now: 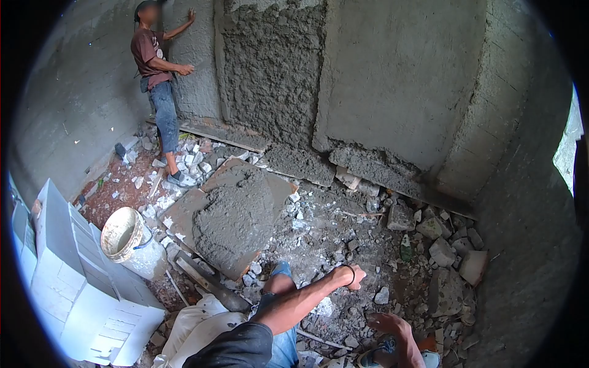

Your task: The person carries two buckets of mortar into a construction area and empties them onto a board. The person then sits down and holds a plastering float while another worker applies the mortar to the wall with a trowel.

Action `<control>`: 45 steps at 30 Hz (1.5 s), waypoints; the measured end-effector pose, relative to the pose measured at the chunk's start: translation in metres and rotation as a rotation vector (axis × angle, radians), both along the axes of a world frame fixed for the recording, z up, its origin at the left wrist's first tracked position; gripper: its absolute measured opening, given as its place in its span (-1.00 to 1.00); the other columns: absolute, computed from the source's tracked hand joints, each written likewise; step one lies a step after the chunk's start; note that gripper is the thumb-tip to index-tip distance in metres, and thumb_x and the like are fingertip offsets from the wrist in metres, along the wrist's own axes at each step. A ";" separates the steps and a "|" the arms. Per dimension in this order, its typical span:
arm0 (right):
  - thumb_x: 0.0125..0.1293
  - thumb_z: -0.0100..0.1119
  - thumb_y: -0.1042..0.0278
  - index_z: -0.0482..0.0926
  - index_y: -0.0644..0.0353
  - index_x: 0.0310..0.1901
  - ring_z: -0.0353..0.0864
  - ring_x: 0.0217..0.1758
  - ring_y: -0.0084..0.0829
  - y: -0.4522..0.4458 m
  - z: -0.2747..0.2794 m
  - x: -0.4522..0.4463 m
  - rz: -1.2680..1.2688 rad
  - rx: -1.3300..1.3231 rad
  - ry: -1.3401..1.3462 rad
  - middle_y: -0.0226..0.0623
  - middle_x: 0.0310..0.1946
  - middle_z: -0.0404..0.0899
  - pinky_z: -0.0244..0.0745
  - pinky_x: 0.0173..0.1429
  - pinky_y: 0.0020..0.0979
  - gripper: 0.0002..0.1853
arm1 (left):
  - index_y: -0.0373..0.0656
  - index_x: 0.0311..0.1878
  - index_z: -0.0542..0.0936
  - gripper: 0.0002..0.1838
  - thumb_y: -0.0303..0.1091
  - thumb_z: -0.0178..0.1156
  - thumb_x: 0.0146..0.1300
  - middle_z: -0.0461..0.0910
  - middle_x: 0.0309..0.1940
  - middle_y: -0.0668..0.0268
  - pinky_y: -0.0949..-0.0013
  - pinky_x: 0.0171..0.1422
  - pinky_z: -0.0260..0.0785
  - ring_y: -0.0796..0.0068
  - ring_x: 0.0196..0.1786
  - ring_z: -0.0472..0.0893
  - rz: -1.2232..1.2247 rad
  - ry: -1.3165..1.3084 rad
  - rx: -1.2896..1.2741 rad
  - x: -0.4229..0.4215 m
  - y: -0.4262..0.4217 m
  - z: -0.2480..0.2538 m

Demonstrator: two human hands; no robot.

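Observation:
My left hand [356, 277] reaches out over the rubble floor, a dark band round its wrist. Its fingers are curled in, and whether anything is inside them is hidden. Lower and to the right, my right hand [391, 324] hangs above the stones near my shoe [381, 352]. Its fingers point left, loosely stretched, and I see nothing in them. Ahead and to the left of my hands, a heap of wet mortar [236, 214] lies on a flat board [179, 216].
A co-worker [153, 67] stands at the far wall, one hand raised to it. Rough wet plaster [273, 73] covers one wall section. A mortar-stained bucket [132, 242] and white sheets [67, 276] stand left. Broken blocks [445, 288] line the right wall.

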State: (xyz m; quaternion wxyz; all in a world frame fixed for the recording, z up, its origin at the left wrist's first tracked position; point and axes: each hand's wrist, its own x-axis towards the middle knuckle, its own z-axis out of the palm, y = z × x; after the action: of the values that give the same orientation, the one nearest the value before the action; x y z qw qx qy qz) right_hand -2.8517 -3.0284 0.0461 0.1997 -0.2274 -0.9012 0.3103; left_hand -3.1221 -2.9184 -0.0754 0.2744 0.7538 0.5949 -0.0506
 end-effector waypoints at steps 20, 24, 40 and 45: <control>0.22 0.13 -0.01 0.51 0.15 -0.02 0.55 -0.01 -0.25 0.025 -0.048 -0.005 -0.126 0.072 -0.110 -0.25 -0.13 0.61 0.39 0.16 -0.32 -0.56 | -0.31 -0.19 0.61 -0.66 -0.31 0.15 -0.03 0.61 -0.17 0.03 0.20 -0.04 0.49 0.14 -0.10 0.62 0.031 -0.015 0.067 0.003 -0.003 0.000; -0.17 0.38 0.56 0.41 0.22 0.05 0.36 0.22 -0.08 -0.012 0.028 -0.021 -0.008 -0.073 -0.019 -0.06 0.08 0.42 0.23 0.28 -0.13 -0.37 | -0.24 0.00 0.52 -0.54 -0.20 0.17 0.05 0.58 -0.10 0.01 0.13 0.04 0.44 0.06 0.00 0.56 -0.005 0.020 -0.039 0.002 0.003 -0.003; 0.00 0.18 0.32 0.49 0.29 -0.08 0.53 0.04 -0.12 0.014 -0.020 -0.017 -0.141 -0.056 -0.177 -0.11 -0.08 0.55 0.37 0.18 -0.18 -0.60 | -0.27 -0.15 0.61 -0.65 -0.30 0.14 0.00 0.60 -0.11 0.05 0.20 0.01 0.47 0.15 -0.03 0.59 0.061 -0.017 0.040 0.002 -0.007 0.013; 0.03 0.16 0.27 0.51 0.29 -0.12 0.52 0.06 -0.12 0.018 -0.026 -0.004 0.049 0.053 0.138 -0.11 -0.07 0.55 0.37 0.18 -0.20 -0.62 | -0.28 -0.14 0.60 -0.65 -0.29 0.14 0.01 0.60 -0.11 0.04 0.19 -0.02 0.48 0.14 -0.05 0.60 0.052 -0.022 0.017 0.001 -0.005 0.013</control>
State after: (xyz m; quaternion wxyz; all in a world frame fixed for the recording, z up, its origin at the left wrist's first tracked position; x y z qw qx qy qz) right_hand -2.8552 -3.0104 0.0198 0.2595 -0.1781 -0.8985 0.3059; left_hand -3.1211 -2.9235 -0.0627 0.2759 0.7409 0.6116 -0.0301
